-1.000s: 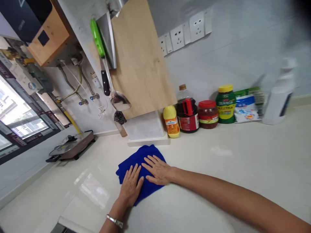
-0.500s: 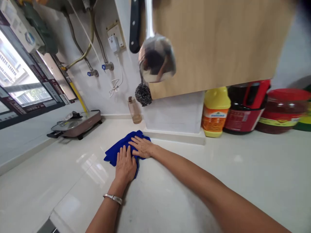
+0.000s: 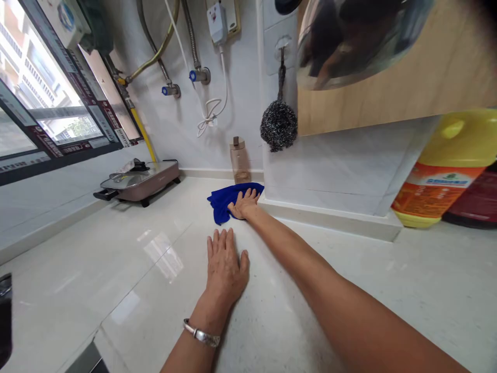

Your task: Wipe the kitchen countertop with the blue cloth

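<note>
A blue cloth (image 3: 224, 199) lies crumpled on the white countertop (image 3: 163, 290), close to the wall corner. My right hand (image 3: 245, 204) presses flat on its right part, fingers spread and pointing away from me. Nearer to me, my left hand (image 3: 225, 267) rests palm down on the bare counter, fingers stretched and thumb apart, a short way from the cloth and holding nothing. A silver bracelet (image 3: 202, 334) is on the left wrist. Just behind the cloth stands a brownish clear bottle (image 3: 240, 161).
At the back left sits an electric pan (image 3: 142, 181) with a glass lid. A steel-wool scrubber (image 3: 278, 126) hangs by the wall pillar (image 3: 330, 171), beside a wooden board (image 3: 388, 88) and a shiny ladle (image 3: 357, 46). A yellow jug (image 3: 435, 176) stands at right.
My right hand has pushed the cloth farther back toward the bottle and corner. My left hand has come off the cloth onto the counter. The view has moved closer to the corner.
</note>
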The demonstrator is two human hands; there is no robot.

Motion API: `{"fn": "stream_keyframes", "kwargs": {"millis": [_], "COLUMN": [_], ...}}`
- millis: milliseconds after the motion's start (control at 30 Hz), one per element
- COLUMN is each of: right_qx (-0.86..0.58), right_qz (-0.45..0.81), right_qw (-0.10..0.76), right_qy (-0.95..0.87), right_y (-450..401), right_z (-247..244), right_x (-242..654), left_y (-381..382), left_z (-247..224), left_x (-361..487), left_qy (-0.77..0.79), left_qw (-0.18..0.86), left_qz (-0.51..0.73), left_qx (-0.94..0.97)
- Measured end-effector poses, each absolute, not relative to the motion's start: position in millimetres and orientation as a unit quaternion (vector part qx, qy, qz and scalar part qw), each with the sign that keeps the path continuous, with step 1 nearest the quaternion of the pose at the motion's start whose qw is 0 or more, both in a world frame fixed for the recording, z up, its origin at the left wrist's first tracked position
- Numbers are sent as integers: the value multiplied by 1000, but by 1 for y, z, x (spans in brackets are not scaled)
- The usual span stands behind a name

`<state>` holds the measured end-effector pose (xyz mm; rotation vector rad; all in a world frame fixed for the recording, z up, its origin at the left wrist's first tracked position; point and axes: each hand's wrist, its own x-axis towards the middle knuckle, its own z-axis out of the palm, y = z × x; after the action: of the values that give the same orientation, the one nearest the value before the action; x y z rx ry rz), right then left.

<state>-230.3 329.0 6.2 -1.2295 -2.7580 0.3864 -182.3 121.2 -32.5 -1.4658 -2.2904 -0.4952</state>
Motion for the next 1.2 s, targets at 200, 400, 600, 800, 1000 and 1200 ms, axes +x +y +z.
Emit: {"fn": "stream_keyframes", "kwargs": {"millis": [200,400,600,800,1000,1200], "right_qx": [-437,-281,-112,-56,-63,-94], "right_qz": [92,50,26,56,112,144], "right_qw": [25,31,41,74,133,178], "right_qy": [-894,-958,-992,-994,-983,-969], "right_y": [333,282,220,185,130,93], "right_z": [7,2,-1,-7,-21,-15], "right_x": [-235,-199,-122,-11,127,246], "left_y": [124,124,103,56,-15,-37], "left_z": [-28,-13,-6,1,-2,14], "left_x": [-178,-185,-176,-80,23,76], "left_qy": [-828,-837,-868,-858,-802,-740], "left_qw": [164,186,144,113,115,174], "left_qz": [-167,-179,-162,-97,-63,-105], "left_qx": [-509,-482,-446,-492,-583,-641]}}
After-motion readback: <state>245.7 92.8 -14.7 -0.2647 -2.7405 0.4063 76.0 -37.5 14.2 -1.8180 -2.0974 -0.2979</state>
